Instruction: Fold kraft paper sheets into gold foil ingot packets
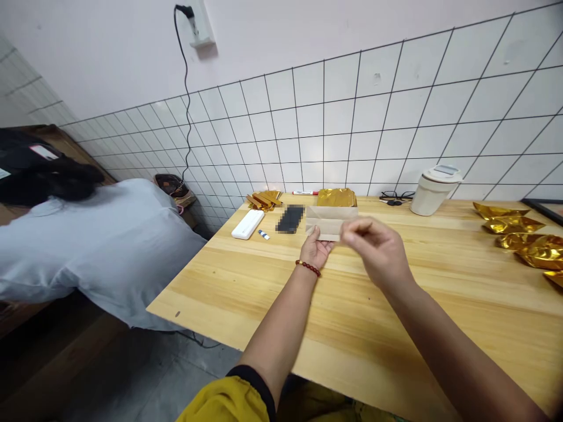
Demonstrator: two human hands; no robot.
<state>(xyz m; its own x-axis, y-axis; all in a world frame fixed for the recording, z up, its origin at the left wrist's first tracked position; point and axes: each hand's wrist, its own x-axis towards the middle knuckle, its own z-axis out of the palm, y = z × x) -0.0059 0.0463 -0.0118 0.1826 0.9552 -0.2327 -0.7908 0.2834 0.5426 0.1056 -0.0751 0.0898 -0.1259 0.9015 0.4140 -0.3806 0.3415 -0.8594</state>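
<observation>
My left hand [315,248], with a red bead bracelet at the wrist, grips the lower left edge of a pale folded sheet of paper [328,221] held over the wooden table [246,281]. My right hand [379,246] pinches the same sheet at its right side, fingers curled together. Just behind the sheet lies a stack of gold foil paper [336,197]. A black phone [290,218], a white power bank [247,224] and a small glue stick [264,234] lie to the left of my hands.
Folded gold paper pieces lie at the back [265,200] and along the right edge [523,237]. A white lidded cup [433,190], glasses [396,197] and a red marker [305,192] stand by the tiled wall. A person in a light shirt [97,246] bends down left of the table.
</observation>
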